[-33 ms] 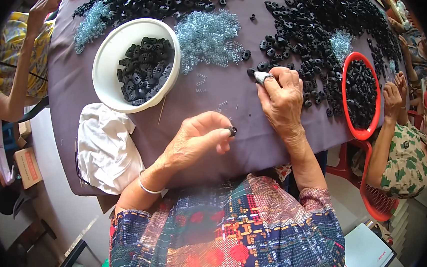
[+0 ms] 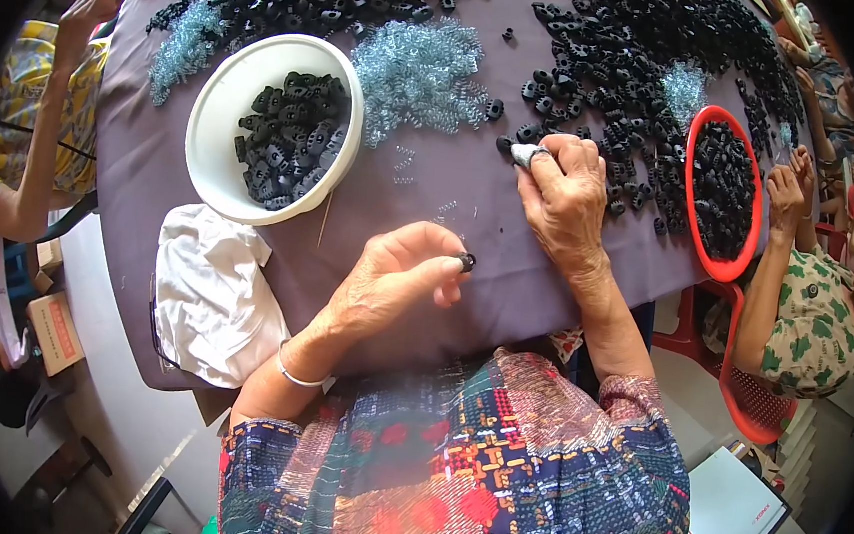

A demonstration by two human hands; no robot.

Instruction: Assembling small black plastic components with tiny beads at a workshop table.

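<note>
My left hand (image 2: 395,285) rests low on the purple tablecloth (image 2: 422,196) and pinches a small black plastic part (image 2: 465,262) between thumb and forefinger. My right hand (image 2: 568,193), with grey tape around one fingertip, reaches to the near edge of a big heap of black plastic parts (image 2: 644,53). Its curled fingers close on one black part (image 2: 505,145) there. A pile of small clear springs (image 2: 417,70) lies just beyond both hands.
A white bowl (image 2: 210,150) holding black parts stands to the left, above a crumpled white cloth (image 2: 209,290). A red oval tray (image 2: 698,138) of black parts sits at the right. Another person (image 2: 36,136) works at the left edge, and another (image 2: 806,297) at the right.
</note>
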